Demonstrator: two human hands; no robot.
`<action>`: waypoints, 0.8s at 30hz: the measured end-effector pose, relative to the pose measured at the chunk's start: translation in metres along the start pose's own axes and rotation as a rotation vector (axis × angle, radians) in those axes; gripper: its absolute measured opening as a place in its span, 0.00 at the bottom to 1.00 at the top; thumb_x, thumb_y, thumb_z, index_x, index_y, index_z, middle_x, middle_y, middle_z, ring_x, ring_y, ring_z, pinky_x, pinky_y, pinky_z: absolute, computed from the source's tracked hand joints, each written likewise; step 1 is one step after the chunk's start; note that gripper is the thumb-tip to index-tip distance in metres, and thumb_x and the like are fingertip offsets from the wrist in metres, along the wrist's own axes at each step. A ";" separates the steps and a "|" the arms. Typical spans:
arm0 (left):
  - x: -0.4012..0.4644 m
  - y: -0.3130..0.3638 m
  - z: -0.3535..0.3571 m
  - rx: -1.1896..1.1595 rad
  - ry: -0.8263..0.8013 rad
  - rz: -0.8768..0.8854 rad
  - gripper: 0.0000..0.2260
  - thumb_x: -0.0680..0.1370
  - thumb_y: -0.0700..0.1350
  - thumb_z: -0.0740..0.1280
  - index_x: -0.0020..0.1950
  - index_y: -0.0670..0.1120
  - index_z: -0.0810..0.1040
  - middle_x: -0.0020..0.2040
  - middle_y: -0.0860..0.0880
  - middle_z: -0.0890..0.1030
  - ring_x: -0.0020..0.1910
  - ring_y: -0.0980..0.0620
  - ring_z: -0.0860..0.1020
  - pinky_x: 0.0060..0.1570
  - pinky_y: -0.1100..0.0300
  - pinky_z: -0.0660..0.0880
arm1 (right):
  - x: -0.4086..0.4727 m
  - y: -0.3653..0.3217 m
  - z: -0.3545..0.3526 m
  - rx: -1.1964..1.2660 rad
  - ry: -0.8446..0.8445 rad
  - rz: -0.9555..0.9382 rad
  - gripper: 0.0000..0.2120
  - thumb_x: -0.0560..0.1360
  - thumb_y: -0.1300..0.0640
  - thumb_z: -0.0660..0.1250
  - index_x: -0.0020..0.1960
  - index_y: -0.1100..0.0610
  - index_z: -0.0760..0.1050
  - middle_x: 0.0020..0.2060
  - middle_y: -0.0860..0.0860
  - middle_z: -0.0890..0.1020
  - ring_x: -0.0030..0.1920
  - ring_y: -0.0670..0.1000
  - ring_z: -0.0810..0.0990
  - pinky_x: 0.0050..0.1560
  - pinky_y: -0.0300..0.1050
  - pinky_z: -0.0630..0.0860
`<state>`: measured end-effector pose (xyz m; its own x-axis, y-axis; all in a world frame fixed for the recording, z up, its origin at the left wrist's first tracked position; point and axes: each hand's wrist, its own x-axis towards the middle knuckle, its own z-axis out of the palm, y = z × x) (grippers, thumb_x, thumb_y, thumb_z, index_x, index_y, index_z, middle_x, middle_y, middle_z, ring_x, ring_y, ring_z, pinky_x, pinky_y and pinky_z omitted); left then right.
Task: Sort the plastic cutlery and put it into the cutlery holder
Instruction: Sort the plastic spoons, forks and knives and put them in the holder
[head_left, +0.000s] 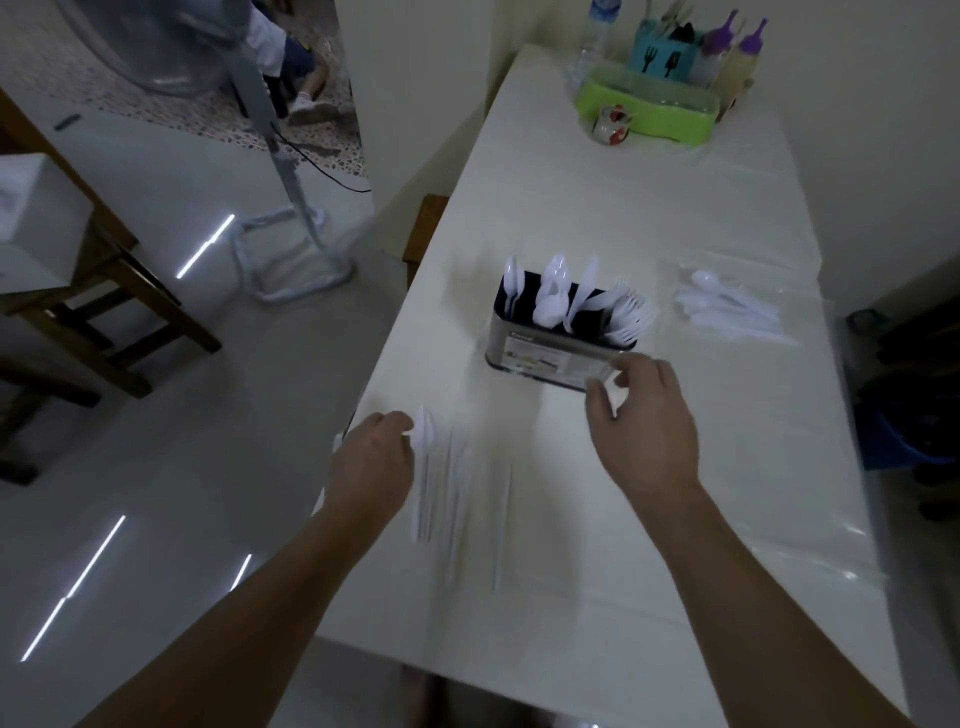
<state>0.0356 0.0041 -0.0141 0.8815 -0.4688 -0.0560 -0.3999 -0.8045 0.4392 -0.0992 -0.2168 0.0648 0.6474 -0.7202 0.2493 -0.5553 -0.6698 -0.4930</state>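
Observation:
A metal cutlery holder (545, 358) stands mid-table with white plastic spoons, knives and forks upright in its compartments. Several white plastic knives (447, 493) lie in a blurred row on the table near me. My left hand (376, 457) is at the left end of that row, fingers pinched on the tip of one knife (423, 434). My right hand (644, 421) hovers by the holder's near right corner, fingers curled apart, nothing in it. A loose pile of white spoons (727, 309) lies on clear plastic to the right of the holder.
The white table (597, 208) runs away from me; its left edge drops to the floor. At the far end stand a green tray (649, 111), a teal holder (660, 54), bottles and a small cup (610, 124). A fan stand (291, 208) and wooden chair (104, 291) are at left.

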 end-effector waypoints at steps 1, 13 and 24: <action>-0.004 -0.007 -0.001 0.005 -0.029 -0.070 0.10 0.79 0.41 0.63 0.58 0.47 0.79 0.52 0.46 0.81 0.51 0.43 0.79 0.49 0.53 0.74 | -0.014 -0.003 0.008 0.011 -0.051 0.015 0.14 0.76 0.52 0.67 0.58 0.57 0.75 0.51 0.53 0.78 0.44 0.56 0.80 0.41 0.41 0.67; -0.036 -0.009 0.018 -0.010 -0.266 -0.257 0.13 0.80 0.55 0.62 0.48 0.45 0.77 0.39 0.51 0.77 0.39 0.51 0.76 0.41 0.58 0.70 | -0.111 -0.033 0.089 -0.073 -0.586 0.171 0.14 0.79 0.49 0.61 0.62 0.53 0.73 0.55 0.50 0.79 0.52 0.53 0.80 0.49 0.46 0.77; -0.036 -0.004 0.034 0.000 -0.297 -0.274 0.15 0.80 0.54 0.62 0.53 0.43 0.76 0.47 0.47 0.79 0.47 0.47 0.80 0.41 0.57 0.71 | -0.136 -0.063 0.111 -0.133 -0.634 0.158 0.12 0.80 0.48 0.60 0.57 0.54 0.74 0.51 0.51 0.80 0.49 0.54 0.80 0.43 0.45 0.75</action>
<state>-0.0033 0.0120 -0.0444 0.8444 -0.3224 -0.4279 -0.1605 -0.9142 0.3721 -0.0943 -0.0564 -0.0311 0.7123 -0.5925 -0.3762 -0.7017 -0.6110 -0.3664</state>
